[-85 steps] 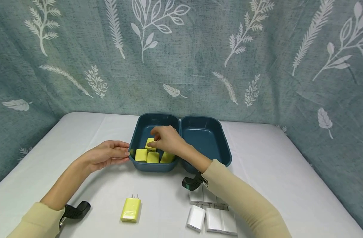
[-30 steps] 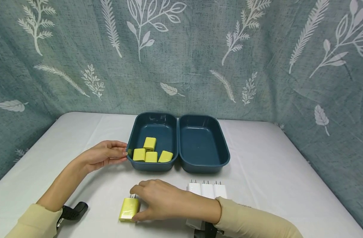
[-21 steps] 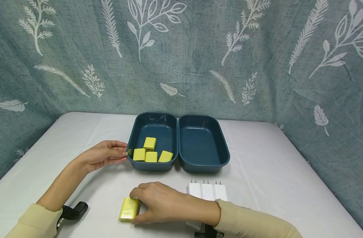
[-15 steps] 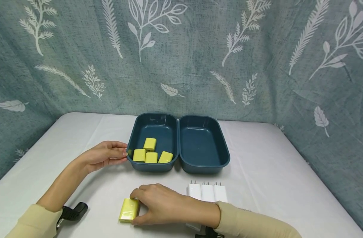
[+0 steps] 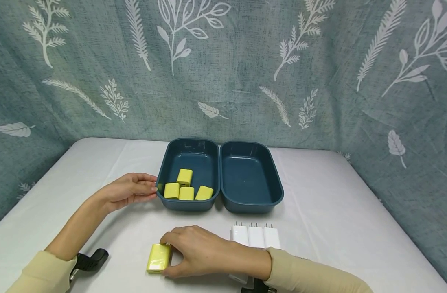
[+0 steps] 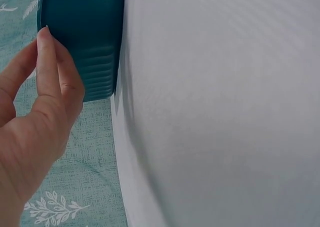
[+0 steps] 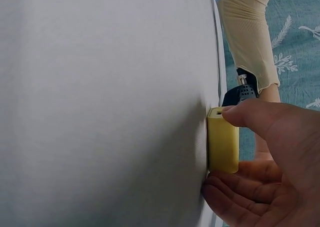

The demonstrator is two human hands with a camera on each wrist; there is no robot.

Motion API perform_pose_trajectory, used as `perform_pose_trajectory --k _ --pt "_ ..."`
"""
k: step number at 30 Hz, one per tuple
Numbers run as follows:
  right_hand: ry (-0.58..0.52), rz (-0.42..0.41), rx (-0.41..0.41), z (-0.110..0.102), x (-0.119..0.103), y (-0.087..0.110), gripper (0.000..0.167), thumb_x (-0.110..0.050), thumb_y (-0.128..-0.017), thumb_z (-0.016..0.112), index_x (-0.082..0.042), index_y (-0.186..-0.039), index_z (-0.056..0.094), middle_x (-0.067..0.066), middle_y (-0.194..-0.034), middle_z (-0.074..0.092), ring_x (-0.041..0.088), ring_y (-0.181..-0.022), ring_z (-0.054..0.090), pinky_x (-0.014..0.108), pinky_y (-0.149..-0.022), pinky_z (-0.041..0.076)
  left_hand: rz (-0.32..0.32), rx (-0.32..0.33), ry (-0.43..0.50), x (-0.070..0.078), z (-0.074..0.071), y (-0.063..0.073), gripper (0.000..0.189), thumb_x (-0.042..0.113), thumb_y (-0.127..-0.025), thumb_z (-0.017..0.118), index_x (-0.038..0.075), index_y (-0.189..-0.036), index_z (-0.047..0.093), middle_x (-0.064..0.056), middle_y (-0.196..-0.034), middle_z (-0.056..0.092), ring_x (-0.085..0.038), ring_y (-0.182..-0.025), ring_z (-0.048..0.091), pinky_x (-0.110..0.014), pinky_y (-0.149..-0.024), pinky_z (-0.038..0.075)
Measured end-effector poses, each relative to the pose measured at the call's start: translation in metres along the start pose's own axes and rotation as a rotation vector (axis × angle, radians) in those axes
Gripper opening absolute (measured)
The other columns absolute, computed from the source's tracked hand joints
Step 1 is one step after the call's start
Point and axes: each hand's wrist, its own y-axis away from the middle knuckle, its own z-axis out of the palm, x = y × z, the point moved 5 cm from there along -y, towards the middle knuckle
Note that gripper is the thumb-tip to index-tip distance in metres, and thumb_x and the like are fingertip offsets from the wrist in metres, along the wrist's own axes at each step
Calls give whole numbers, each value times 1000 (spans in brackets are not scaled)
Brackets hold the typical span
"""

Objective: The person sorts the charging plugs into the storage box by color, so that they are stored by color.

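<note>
My right hand [image 5: 201, 250] is low in the middle of the head view, pinching a yellow plug-in charger [image 5: 158, 259] that lies on the white table. The right wrist view shows the thumb at one end of this charger [image 7: 223, 142] and curled fingers at the other; its prongs are hidden. My left hand [image 5: 130, 190] reaches to the left blue tray [image 5: 188, 206], its fairly straight fingers resting against the outer side. In the left wrist view a fingertip of that hand [image 6: 47, 102] meets the rim of the tray [image 6: 82, 22]. Several yellow chargers [image 5: 185, 177] sit inside it.
A second blue tray [image 5: 250, 206] stands right beside the first. Several white chargers [image 5: 255, 236], prongs pointing away, lie in front of it, partly covered by my right forearm [image 5: 249, 258]. A patterned green curtain [image 5: 223, 73] hangs behind the table [image 5: 318, 228].
My right hand has come out of the left tray, moved down to the loose yellow charger and closed its thumb and fingers on it. My left hand has stayed at the tray.
</note>
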Motion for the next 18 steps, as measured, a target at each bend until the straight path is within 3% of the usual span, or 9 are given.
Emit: perform_pose_trajectory --k 13,18 --pt "62 -44 21 -1 -2 1 46 -41 -84 77 -12 -118 66 -12 -97 59 -7 -78 45 3 -71 40 -8 13 1 -1 -2 -1 51 -6 -96 54 -19 -138 28 -12 -107 62 -15 -95 67 -34 -96 54" --pt "59 -60 38 -1 -3 1 44 -39 -83 78 -12 -116 67 -12 -95 58 -6 -75 44 3 -68 38 -7 16 3 -1 -1 -1 52 -6 -96 54 -20 -139 27 -11 -106 62 -15 -95 67 -34 -96 54"
